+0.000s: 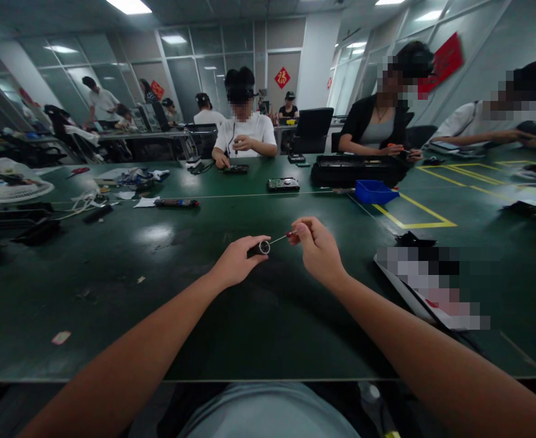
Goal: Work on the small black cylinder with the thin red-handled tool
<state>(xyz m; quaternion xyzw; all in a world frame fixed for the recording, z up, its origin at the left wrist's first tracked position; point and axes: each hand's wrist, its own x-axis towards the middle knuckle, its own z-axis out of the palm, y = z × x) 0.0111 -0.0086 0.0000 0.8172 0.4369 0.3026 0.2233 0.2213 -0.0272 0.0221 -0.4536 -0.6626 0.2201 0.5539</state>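
Observation:
My left hand [238, 261] is closed around a small dark cylindrical part [263, 247], whose round, silver-rimmed end faces me. Between the thumb and fingers of my right hand [317, 248] is a thin screwdriver [278, 239] with a reddish handle. Its shaft slants down to the left, and the tip is at the rim of the cylindrical part; whether it touches is too small to tell. Both hands are above the green tabletop [268, 328].
Ahead lie a hard drive [283, 184], a blue bin [376, 191] and a long black casing [356, 171]. A dark tool [177, 202], cables [83, 202] and a white fan grille [20, 191] are to the left. A tablet-like device [407, 295] lies right. Co-workers sit opposite.

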